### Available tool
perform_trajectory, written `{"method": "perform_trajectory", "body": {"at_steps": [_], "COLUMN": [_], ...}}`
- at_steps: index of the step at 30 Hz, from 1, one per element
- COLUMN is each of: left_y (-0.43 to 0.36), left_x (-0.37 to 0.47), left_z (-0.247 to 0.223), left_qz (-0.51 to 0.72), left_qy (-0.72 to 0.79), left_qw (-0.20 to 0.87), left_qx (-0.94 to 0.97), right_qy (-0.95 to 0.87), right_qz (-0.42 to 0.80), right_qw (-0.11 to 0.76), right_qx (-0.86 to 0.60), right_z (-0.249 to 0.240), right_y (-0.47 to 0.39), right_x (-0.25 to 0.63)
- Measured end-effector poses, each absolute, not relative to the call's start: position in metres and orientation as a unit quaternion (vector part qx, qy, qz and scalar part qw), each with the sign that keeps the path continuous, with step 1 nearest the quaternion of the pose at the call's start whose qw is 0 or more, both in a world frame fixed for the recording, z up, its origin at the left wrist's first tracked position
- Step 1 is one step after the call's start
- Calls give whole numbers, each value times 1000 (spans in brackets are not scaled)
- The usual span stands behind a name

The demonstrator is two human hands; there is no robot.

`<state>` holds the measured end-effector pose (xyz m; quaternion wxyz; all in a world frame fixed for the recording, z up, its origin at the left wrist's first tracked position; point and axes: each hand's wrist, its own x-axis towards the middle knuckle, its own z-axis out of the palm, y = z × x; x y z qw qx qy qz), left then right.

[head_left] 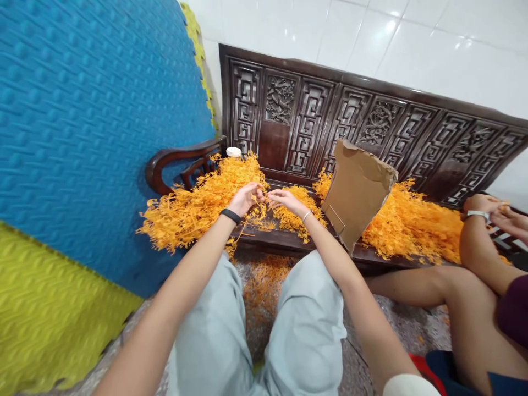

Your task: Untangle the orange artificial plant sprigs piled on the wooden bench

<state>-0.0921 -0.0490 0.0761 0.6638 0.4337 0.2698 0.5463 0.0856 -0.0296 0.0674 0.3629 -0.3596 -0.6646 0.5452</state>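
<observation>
My left hand (246, 199), with a black band at the wrist, is closed in a pinch on a thin orange sprig (264, 193) that looks like part of an artificial flower. Close beside it, my right hand (287, 201) has its fingertips together on the same sprig; a thin bracelet circles that wrist. Both hands are above a dark wooden bench seat (264, 235). To the left lies a large heap of orange sprigs (193, 206), and a smaller orange pile (293, 219) sits partly under my right hand. The fingertips are too small to show fine detail.
An upright cardboard sheet (358, 187) divides the bench. Beyond it lies another orange heap (416, 225), near a co-worker's hands (484, 204). A white-lidded container (233, 152) stands by the curved armrest (159, 168). Blue foam matting (103, 121) rises at left. Orange bits litter the floor (264, 291).
</observation>
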Motion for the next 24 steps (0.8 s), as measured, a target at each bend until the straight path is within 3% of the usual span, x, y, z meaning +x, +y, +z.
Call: {"method": "perform_trajectory", "body": {"at_steps": [2, 7, 9, 20, 24], "left_y": [-48, -33, -25, -14, -10], "left_x": [-93, -87, -83, -105, -119], "left_z": [74, 63, 59, 33, 33], "left_qz": [554, 548, 531, 422, 447], "left_qy": [249, 221, 220, 276, 275], "left_qw": [669, 677, 679, 670, 663], "left_qx": [428, 439, 458, 544, 533], "right_qy": [-663, -564, -535, -583, -614], "right_qz": [537, 418, 391, 296, 284], "right_qw": [380, 558, 588, 611, 601], "right_qx": [-358, -442, -464, -447, -425], "right_z": [62, 35, 27, 30, 33], "right_y": [-29, -10, 1, 16, 5], "right_x": [84, 60, 50, 63, 70]}}
